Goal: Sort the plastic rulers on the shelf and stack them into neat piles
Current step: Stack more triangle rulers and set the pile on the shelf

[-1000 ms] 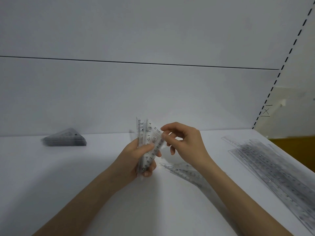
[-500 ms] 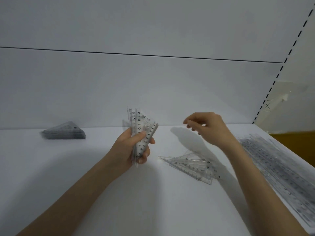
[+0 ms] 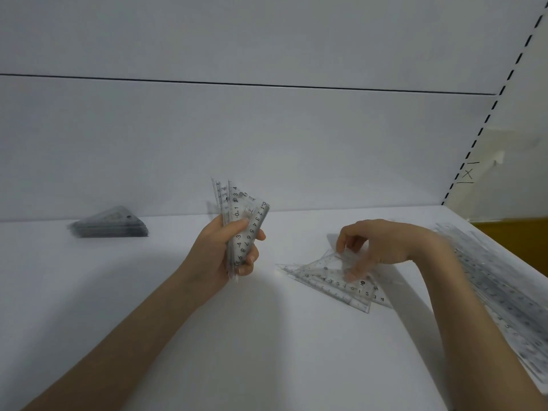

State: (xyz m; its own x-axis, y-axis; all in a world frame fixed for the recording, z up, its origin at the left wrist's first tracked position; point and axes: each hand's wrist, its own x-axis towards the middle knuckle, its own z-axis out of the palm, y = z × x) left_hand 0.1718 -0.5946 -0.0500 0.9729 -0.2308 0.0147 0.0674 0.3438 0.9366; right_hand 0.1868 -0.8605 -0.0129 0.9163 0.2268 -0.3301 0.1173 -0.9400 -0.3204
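A white shelf (image 3: 267, 351) is seen from above the person's two hands. Near its back edge on the left lies a neat stack (image 3: 109, 226) of triangle rulers, well apart from everything else.

Left of centre, the left hand (image 3: 221, 258) holds a bunch (image 3: 241, 221) of clear triangles upright above the shelf. Thumb and fingers curl round its lower end, and the tops fan apart unevenly.

Right of centre, a few loose triangles (image 3: 329, 286) lie flat and overlapping on the shelf. The right hand (image 3: 382, 247) reaches down onto them, with bent fingertips touching their far corner. Blur hides whether it pinches one or only rests there. Along the right edge lies a spread of long rulers (image 3: 498, 283).

Likely risks:
- The fanned bunch may slip or splay further, since only its lower end is gripped.
- The loose triangles look thin, slick and flat, so fingertips may push them along or lift two at once.
- The right forearm passes near the long rulers and could nudge them askew.
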